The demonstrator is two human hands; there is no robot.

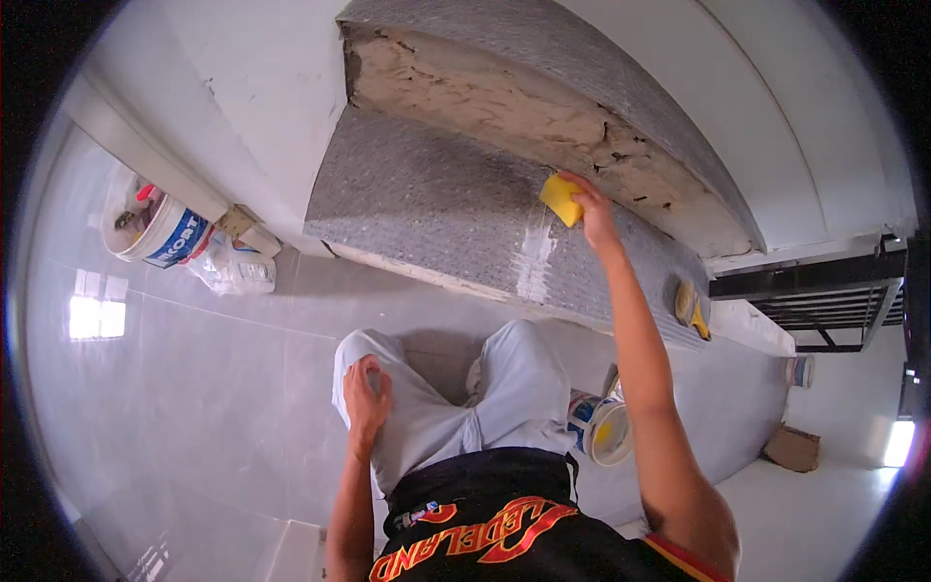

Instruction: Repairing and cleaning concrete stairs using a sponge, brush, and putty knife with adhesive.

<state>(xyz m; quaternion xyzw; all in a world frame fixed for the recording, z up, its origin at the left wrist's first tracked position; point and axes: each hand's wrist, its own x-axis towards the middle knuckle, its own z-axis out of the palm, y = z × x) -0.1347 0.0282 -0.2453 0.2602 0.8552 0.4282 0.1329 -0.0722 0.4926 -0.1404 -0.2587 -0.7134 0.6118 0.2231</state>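
Observation:
My right hand (593,215) is stretched forward and grips a yellow sponge (561,198), pressing it on the grey speckled stone step (436,194). A wet streak runs down the stone just below the sponge. Behind the sponge the riser (504,102) shows bare rough mortar. My left hand (366,393) rests flat on my left knee, holding nothing. I am squatting in light trousers in front of the step.
A small bucket (603,429) stands by my right knee. A yellow tool (690,307) lies on the step to the right. A white bucket (155,225) and a plastic bag (233,270) sit at the wall on the left. Glossy grey floor tiles (194,388) surround me.

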